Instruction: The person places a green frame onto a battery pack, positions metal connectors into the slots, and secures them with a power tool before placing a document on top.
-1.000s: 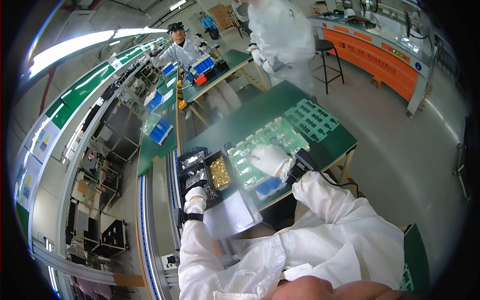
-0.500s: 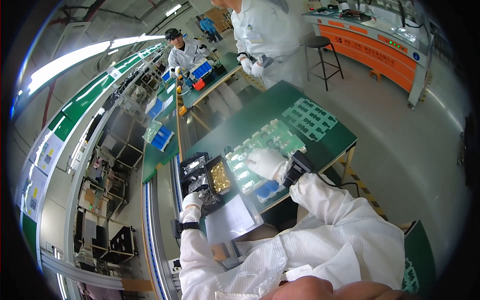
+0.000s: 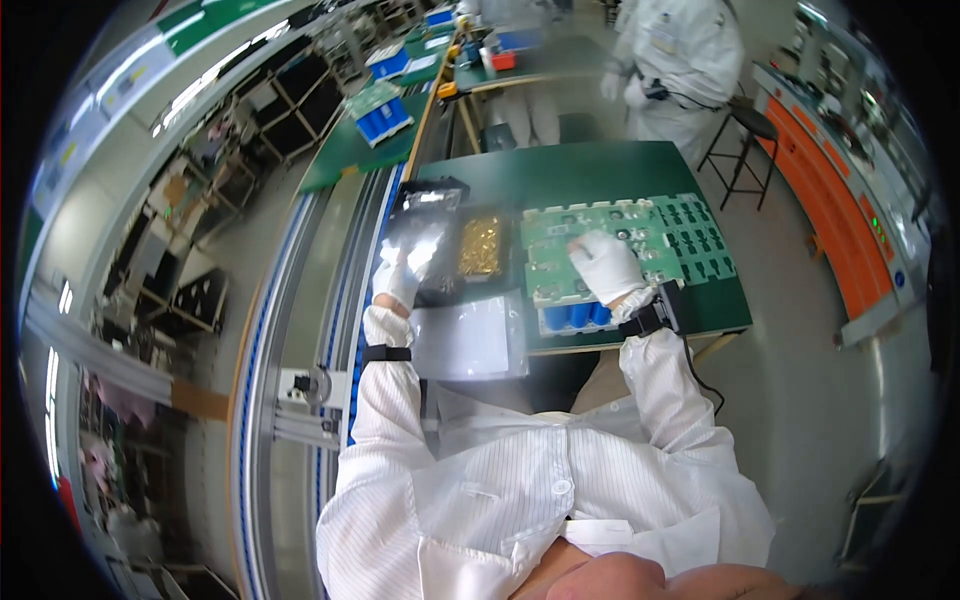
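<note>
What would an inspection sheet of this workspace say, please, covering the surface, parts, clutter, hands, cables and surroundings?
Surface: green tabletop, in use.
Job's things: light green board panel, with blue cylinders below its near edge; green cutout sheet to its right; gold-coloured parts to its left.
Clutter: white sheet in a clear sleeve, near edge.
Hands: left hand, gloved, at shiny blurred material, hold unclear; right hand, gloved, over the board panel, contact unclear.
Cables: black cable hanging by the right wrist device.
Surroundings: person in white beyond the table; black stool; orange-fronted machine at right.
</note>
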